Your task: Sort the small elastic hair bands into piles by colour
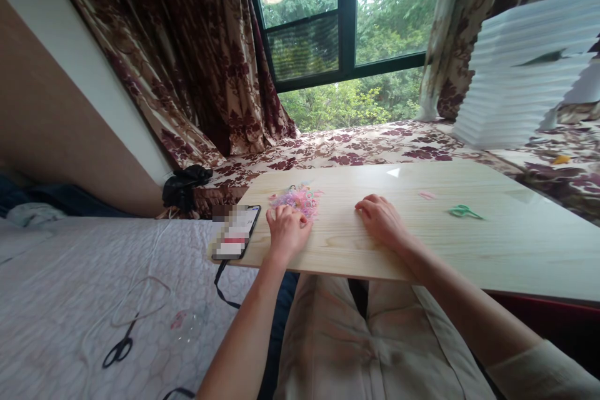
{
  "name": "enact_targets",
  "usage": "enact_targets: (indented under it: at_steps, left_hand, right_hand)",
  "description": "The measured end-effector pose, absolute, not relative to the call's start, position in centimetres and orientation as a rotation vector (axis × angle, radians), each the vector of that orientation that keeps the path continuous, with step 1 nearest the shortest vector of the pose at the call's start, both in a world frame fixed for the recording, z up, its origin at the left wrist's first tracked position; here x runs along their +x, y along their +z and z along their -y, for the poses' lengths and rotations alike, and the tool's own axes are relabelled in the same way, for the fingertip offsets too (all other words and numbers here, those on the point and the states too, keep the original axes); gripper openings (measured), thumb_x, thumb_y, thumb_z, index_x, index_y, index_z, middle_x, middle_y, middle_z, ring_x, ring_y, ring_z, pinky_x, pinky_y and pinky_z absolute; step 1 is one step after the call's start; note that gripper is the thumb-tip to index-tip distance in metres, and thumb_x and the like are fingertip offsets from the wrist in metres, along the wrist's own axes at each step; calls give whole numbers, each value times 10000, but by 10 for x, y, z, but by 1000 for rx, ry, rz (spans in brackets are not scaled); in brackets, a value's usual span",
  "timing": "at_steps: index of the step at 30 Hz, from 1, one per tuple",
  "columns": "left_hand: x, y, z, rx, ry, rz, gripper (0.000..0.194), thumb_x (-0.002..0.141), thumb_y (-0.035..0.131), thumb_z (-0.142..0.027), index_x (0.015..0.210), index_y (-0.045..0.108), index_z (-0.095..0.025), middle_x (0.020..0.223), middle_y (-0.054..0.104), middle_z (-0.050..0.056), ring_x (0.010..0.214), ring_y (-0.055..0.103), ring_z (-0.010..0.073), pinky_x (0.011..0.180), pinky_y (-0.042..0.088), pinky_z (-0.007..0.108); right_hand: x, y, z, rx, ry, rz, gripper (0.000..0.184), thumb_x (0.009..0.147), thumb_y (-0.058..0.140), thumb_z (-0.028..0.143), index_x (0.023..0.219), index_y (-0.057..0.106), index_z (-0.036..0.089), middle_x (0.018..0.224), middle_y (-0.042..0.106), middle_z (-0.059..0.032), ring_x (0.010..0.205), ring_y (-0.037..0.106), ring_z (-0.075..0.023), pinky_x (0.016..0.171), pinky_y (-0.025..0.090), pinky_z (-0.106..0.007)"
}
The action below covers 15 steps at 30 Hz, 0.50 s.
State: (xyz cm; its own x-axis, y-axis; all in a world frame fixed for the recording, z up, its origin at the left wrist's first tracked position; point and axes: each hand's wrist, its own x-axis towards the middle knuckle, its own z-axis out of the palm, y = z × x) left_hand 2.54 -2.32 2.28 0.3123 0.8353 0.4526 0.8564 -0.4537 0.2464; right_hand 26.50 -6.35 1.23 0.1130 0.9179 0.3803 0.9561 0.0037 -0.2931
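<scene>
A loose pile of small pastel bands point(307, 199), mostly pink and lilac, lies on a pale wood-grain board. At its near edge, my left hand point(287, 229) is closed, fingers bent down and the thumb drawn in. Whatever is between those fingertips is too small to make out. My right hand point(382, 219) rests on the board to the right of the pile, its fingers loosely extended and pointing left; nothing shows in it. Farther right are a few pink bands point(426, 195) and a small green pair of scissors point(465, 211).
A phone point(241, 234) with a black strap lies at the board's left edge point(255, 197). Dark scissors point(119, 349), a white cable and a clear plastic bag point(185, 326) are on the bed. Behind stand a window, patterned curtains and a white pleated object point(520, 75).
</scene>
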Motion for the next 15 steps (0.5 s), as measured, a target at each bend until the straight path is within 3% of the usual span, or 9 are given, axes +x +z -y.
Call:
enact_targets:
  at_steps: [7,15]
  left_hand:
    - [32,29,15,-2545,-644,1606,182,855,572,-233,747,716,-211,977,702,84,1089,529,289,1087,281,593]
    - [22,32,16,-2563,-612,1567,165,865,568,-241,772,702,-217,974,702,77,1090,542,277,1101,280,581]
  right_hand:
    - [265,13,64,-1927,-103,1813,285,925,468,186,994,745,189,1089,685,-102,1005,594,-231,909,425,-331]
    - [262,16,66,-1948,-59,1811,295,933,460,188,1019,741,164,1128,674,-113,1044,589,-251,951,426,-348]
